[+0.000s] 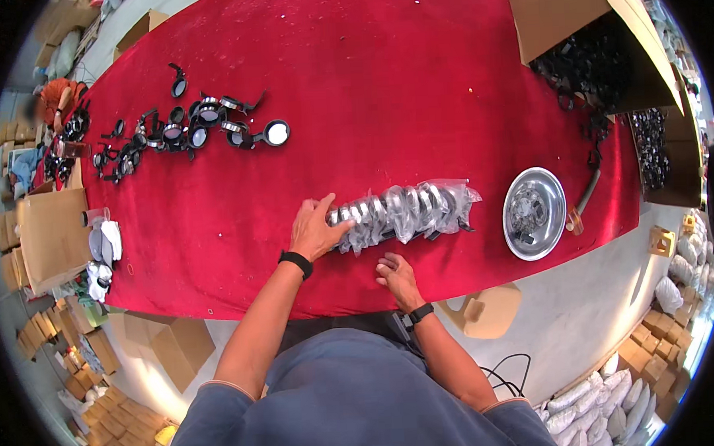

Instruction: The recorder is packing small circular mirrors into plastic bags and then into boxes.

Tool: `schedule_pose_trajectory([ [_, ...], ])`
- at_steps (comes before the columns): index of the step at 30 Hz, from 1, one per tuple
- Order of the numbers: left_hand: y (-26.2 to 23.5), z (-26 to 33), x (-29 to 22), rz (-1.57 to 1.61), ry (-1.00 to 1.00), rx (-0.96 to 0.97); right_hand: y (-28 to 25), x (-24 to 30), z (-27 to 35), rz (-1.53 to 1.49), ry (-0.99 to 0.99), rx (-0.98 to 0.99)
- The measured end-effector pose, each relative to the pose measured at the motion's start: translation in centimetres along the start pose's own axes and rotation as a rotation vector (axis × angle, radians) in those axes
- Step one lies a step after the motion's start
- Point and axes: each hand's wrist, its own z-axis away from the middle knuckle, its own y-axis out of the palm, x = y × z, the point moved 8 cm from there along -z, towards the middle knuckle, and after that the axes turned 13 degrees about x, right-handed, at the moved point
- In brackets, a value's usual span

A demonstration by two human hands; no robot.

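Near the front middle of the table lies a row of round black-rimmed pieces in clear plastic bags (404, 213), standing side by side. My left hand (316, 229) is closed around the row's left end, thumb on the near side and fingers on the far side. Just in front of the row, my right hand (398, 279) hovers or rests with its fingers loosely bent and apart, nothing visible in them. Farther left is a loose cluster of small round mirror-like pieces with black rims and straps (174, 134).
The table wears a red cloth (383, 86). At right stand a metal bowl (537, 251) with small clear pieces and a tool with a long handle (588, 190). Cardboard boxes (559, 15) hold black parts. Another person (58, 99) works at far left beyond a carton (53, 236).
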Motion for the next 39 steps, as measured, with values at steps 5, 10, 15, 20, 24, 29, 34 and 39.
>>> schedule_pose_trajectory([
  [5,0.8,-1.4,-3.4,-0.241,0.418,-0.225,-1.1,-2.3,0.5,-0.067,0.015,0.016],
  [10,3.1,-2.8,-2.9,-0.206,0.416,-0.019,-2.3,-3.0,1.7,-0.101,-0.002,-0.027],
  [15,2.9,-2.3,-3.5,-0.234,0.385,0.008,-3.4,-3.8,2.4,-0.12,-0.016,-0.044],
  [20,3.9,-3.7,-7.6,-0.262,0.41,-0.026,-3.7,-4.5,2.6,-0.13,0.009,-0.02],
  [24,5.1,-5.3,-7.5,-0.207,0.427,0.012,-3.6,-4.5,2.5,-0.126,0.021,-0.016],
  [29,5.2,-5.6,-8.0,-0.181,0.329,0.079,-4.5,-5.3,2.7,-0.151,-0.005,-0.059],
  [34,5.1,-5.4,-6.9,-0.204,0.291,0.079,-4.7,-5.6,2.4,-0.155,0.027,-0.021],
  [39,4.7,-5.0,-7.4,-0.232,0.34,0.018,-5.0,-5.9,2.2,-0.183,0.028,-0.02],
])
